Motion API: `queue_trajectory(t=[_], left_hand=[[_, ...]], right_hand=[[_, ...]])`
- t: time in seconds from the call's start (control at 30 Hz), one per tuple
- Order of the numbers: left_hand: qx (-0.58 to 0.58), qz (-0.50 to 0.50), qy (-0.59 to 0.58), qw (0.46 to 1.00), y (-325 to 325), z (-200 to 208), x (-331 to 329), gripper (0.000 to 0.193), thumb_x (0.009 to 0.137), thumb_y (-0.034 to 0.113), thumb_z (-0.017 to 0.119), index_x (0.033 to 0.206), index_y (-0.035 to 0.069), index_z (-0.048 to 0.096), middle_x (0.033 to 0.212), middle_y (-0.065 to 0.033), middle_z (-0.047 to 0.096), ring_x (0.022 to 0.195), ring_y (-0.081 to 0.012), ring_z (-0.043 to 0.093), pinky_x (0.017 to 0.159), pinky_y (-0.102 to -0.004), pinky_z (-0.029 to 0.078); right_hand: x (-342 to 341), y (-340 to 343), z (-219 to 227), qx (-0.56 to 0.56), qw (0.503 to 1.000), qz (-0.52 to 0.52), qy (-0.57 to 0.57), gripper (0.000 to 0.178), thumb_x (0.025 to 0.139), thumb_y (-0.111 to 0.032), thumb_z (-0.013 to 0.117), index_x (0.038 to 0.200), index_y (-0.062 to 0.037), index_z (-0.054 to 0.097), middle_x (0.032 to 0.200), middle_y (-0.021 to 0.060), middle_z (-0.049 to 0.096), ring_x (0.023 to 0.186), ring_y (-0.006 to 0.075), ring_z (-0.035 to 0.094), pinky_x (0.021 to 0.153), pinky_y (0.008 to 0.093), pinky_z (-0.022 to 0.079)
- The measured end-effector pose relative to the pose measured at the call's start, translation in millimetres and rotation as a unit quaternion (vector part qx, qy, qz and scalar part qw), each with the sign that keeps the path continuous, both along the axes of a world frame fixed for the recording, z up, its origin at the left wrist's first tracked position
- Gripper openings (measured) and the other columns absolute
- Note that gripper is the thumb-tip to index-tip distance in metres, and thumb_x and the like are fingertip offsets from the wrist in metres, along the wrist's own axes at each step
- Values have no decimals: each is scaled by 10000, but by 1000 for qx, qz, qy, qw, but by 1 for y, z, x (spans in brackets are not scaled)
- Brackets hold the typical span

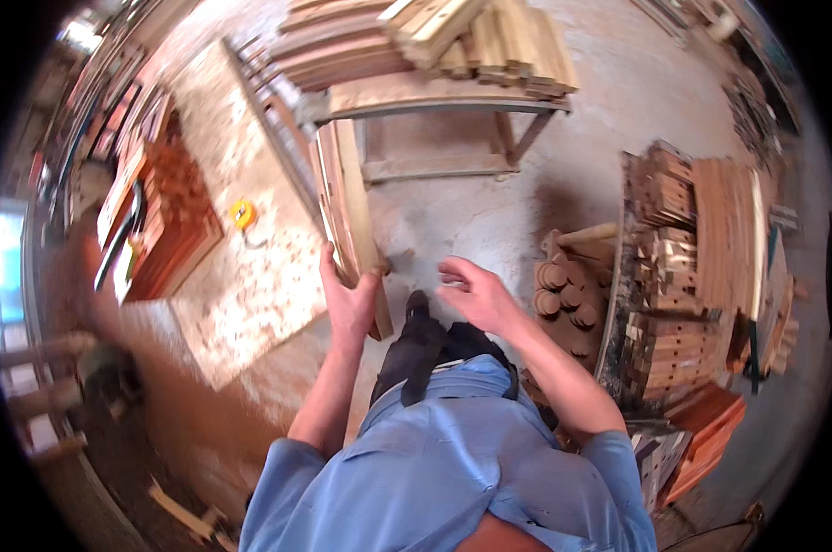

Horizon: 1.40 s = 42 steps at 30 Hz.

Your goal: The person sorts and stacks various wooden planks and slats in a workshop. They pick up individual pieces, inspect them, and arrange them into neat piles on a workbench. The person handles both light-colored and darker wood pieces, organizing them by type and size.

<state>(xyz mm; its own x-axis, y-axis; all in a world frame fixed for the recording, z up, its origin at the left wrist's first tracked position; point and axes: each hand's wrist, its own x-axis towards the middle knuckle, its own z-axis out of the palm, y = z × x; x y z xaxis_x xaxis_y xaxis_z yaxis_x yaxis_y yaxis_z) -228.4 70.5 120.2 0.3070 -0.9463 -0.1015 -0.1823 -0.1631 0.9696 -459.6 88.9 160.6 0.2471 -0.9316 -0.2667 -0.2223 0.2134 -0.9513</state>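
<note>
Head view: left hand [352, 305] grips boards [347, 202]; right hand [478, 294] half open.

Bluish-white glare at left window [7, 267]

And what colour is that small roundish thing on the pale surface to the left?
The small roundish thing is yellow; it shows best in the head view.

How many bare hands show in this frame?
2: the left hand grips the wooden boards; the right hand is held apart from them, over the floor.
</note>
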Motion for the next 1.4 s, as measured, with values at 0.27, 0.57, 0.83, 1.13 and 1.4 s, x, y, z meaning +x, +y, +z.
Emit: queue_trajectory(t=[0.27,0.57,0.83,1.13,1.4], left_hand=[[-148,-318,-133,927,-9,84,-117,836,807,128,694,1447,-62,190,1342,-254,354,1235,-378,410,1039,-421,360],[95,-411,291,859,-19,103,-188,533,892,122,626,1360,-16,409,1242,-99,535,1124,-173,511,984,-323,398],[89,-424,315,845,-10,96,-220,460,895,95,596,1322,7,449,1223,-76,563,1112,-149,530,978,-307,403],[95,-404,349,840,-15,85,-222,502,883,96,620,1344,29,432,1222,-63,564,1117,-155,534,992,-328,402],[133,-395,346,840,-14,78,-218,501,867,111,636,1315,36,423,1182,-79,588,1068,-173,566,951,-354,453]], right_hand=[[-31,-31,44,43,905,-246,-344,408,920,-117,594,1290,10,476,1173,112,594,1061,188,589,927,345,489],[-109,26,53,41,829,-321,-457,391,930,-157,608,1269,-15,477,1140,113,610,1008,209,633,860,385,538],[-136,42,38,24,814,-331,-477,376,929,-166,602,1260,-24,496,1127,110,620,1010,207,633,872,383,533],[-136,36,33,61,817,-317,-477,399,923,-177,613,1271,-21,496,1144,116,615,1029,211,626,890,387,523],[-143,28,42,37,912,-333,-238,378,963,-282,568,1185,15,493,1035,118,618,832,176,638,664,331,557]])
